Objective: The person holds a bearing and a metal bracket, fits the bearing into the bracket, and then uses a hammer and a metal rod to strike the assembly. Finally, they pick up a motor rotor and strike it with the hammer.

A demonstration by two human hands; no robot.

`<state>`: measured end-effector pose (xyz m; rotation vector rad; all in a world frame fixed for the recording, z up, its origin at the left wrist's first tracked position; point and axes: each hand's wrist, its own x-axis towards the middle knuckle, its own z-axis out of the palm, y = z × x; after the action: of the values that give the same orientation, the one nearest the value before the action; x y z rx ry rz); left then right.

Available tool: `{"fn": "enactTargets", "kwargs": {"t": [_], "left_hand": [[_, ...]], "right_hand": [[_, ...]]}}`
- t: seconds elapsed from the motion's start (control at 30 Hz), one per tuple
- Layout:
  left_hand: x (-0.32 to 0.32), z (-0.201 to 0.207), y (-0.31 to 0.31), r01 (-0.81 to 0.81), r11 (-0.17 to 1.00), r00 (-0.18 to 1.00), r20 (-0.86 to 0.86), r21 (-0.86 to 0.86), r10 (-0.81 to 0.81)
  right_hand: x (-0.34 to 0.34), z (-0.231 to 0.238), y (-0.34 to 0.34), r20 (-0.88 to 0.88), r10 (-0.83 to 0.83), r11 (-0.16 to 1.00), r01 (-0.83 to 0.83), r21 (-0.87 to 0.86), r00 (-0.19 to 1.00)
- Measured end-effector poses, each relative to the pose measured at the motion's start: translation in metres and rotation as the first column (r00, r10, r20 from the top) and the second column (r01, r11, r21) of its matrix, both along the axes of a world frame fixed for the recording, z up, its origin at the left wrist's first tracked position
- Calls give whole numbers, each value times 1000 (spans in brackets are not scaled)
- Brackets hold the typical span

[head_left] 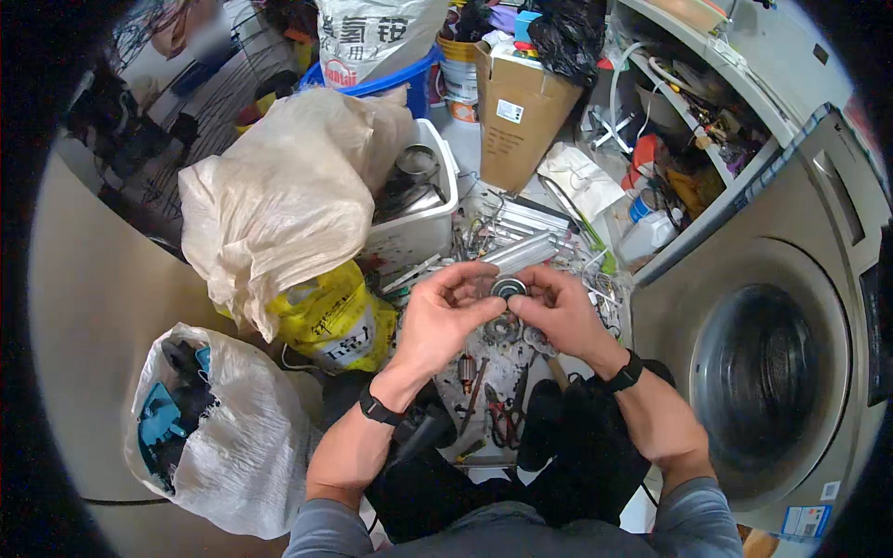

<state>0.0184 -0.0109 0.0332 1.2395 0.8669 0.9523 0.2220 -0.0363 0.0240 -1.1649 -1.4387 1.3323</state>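
Note:
My left hand and my right hand meet in front of me, both closed with thumbs and fingertips on a small round metal part. It has a bright rim and a darker middle; its exact kind cannot be made out. Just below it lies another round metal piece, partly behind my thumbs. Nearer my feet are a motor armature with a copper-coloured end and red-handled pliers. My fingers hide the sides of the held part.
Scrap metal strips litter the floor beyond my hands. On the left stand an open white sack, a yellow bag and a white bin. A cardboard box stands behind; a washing machine is at right.

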Motion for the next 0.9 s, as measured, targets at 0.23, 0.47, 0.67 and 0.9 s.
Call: {"fn": "enactTargets", "kwargs": {"t": [0.23, 0.47, 0.67, 0.9], "left_hand": [[-8, -9, 5, 40, 994, 985, 172, -100, -22], [-5, -15, 7, 37, 987, 974, 227, -155, 0], [-1, -15, 3, -51, 994, 994, 90, -97, 60], [0, -12, 2, -53, 998, 999, -11, -36, 53]], "right_hand": [[-3, 1, 1, 14, 21, 1000, -21, -8, 1000], [-4, 4, 1, -9, 14, 999, -14, -40, 1000], [-9, 9, 1, 51, -32, 992, 38, -117, 998], [-9, -11, 2, -96, -72, 997, 73, 6, 993]]}}
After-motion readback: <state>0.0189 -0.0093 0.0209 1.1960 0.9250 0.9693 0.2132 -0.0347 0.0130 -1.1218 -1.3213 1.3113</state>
